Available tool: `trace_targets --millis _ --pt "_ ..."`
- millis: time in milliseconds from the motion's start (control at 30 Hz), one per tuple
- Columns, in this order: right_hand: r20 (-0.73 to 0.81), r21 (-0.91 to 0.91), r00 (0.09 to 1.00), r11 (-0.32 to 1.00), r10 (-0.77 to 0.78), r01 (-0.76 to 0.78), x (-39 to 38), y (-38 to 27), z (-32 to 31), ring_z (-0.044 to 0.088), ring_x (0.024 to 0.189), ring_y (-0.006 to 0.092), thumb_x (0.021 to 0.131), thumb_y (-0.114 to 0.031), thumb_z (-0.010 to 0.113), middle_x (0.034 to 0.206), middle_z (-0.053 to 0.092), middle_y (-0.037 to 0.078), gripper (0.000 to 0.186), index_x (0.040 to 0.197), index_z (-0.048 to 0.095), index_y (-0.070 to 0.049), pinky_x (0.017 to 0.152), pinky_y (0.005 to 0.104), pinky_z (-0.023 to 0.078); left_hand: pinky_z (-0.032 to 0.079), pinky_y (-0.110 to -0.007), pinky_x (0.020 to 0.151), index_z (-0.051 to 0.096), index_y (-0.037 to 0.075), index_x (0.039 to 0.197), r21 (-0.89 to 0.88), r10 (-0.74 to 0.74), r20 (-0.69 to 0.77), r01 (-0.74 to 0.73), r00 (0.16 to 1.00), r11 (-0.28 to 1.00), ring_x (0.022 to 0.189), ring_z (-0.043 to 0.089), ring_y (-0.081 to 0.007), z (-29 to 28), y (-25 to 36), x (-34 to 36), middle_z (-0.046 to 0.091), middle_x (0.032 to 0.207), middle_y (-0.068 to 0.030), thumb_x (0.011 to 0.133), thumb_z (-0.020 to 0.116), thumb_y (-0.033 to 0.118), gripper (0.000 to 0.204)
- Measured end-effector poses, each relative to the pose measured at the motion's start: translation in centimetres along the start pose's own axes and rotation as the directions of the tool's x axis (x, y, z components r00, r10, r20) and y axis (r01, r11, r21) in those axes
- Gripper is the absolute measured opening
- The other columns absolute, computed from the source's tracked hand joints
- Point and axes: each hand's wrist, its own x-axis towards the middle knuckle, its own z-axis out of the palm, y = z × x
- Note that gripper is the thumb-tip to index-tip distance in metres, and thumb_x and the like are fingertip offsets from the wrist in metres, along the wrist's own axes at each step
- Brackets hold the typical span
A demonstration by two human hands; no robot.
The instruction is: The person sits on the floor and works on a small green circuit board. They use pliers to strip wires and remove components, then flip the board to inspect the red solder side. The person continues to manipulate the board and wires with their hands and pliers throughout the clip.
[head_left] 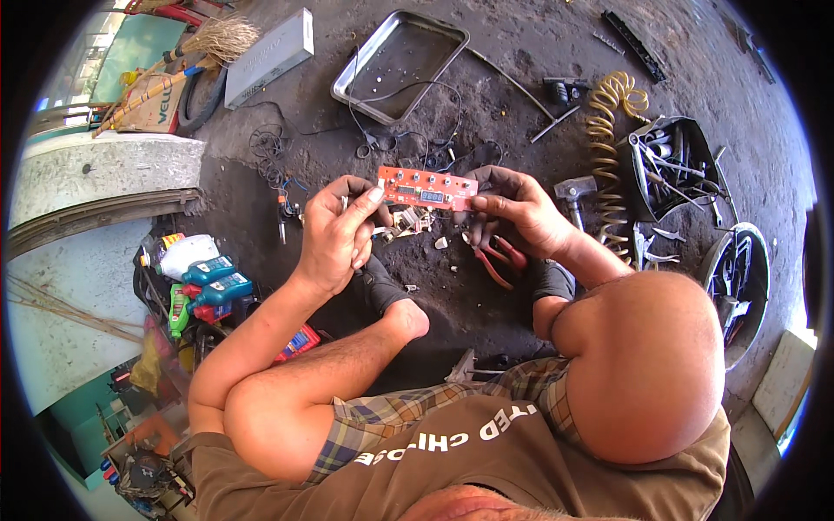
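Far left: straw broom (213, 42) and a grey flat box (269, 45) lying on the dark floor (521, 52). Near left, beside the concrete ledge (95, 165): cluster of bottles, one white (187, 252), two teal (217, 278).

Left hand (339, 233): grip closed on the left end of a red circuit board (427, 188), thumb on the top face, fingers curled under. Board is held level, off the floor, between both hands, component side up.

Far of the board: empty metal tray (400, 54), thin black wires (417, 130) trailing between tray and hands. Under the board on the floor: small loose parts and red-handled pliers (499, 259), just right of centre.

Right hand (521, 208): grip pinched on the right end of the board, thumb on top.

Right of that hand: hammer (575, 193), then a yellow coiled air hose (608, 148) running far to near. Further right: black bin of tools (673, 165), loose wrenches (651, 243) beside it. Far right edge: a wheel rim (738, 278).
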Motion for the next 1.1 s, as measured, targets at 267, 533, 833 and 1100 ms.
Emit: trace_targets --millis 267,533,833,1100 --pt "-0.060 -0.048 0.998 0.999 0.002 -0.004 0.0 0.3 -0.3 0.070 0.066 0.0152 0.107 -0.021 0.069 0.083 0.072 0.007 0.025 0.123 0.063 -0.003 0.059 0.0292 0.057 0.031 -0.020 0.036 0.065 0.003 0.107 0.001 -0.011 -0.005 0.011 1.000 1.000 0.043 0.036 0.0002 0.0 0.0 0.0 0.070 0.086 -0.0093 0.110 0.063 0.016 0.014" --pt "-0.123 -0.201 0.991 0.979 -0.052 0.027 0.2 0.8 -0.4 0.047 0.062 0.0035 0.107 -0.026 0.071 0.080 0.062 -0.005 0.017 0.106 0.070 -0.009 0.055 0.0234 0.037 0.031 -0.020 0.036 0.065 0.001 0.108 0.083 0.036 0.023 -0.038 0.999 0.996 0.042 0.036 0.0002 0.3 -0.2 -0.1 0.071 0.086 -0.0109 0.110 0.063 0.014 0.013" --pt "-0.146 -0.121 0.989 0.993 -0.037 0.019 0.4 1.2 -0.3 0.049 0.061 0.0026 0.108 -0.024 0.070 0.085 0.068 -0.001 0.019 0.113 0.070 -0.006 0.053 0.0221 0.039 0.032 -0.020 0.036 0.065 0.001 0.109 0.082 0.045 0.028 -0.047 0.999 0.995 0.042 0.036 0.0002 0.5 -0.2 0.0 0.071 0.085 -0.0120 0.109 0.065 0.014 0.013" --pt "-0.144 -0.181 0.989 0.983 -0.042 0.016 0.3 0.9 -0.5 0.051 0.062 0.0040 0.107 -0.025 0.070 0.081 0.065 -0.002 0.021 0.112 0.071 -0.004 0.054 0.0236 0.041 0.032 -0.020 0.036 0.066 0.001 0.108 0.075 0.029 0.025 -0.031 0.999 0.997 0.042 0.036 0.0002 0.7 -0.1 0.0 0.071 0.084 -0.0115 0.109 0.065 0.015 0.014"
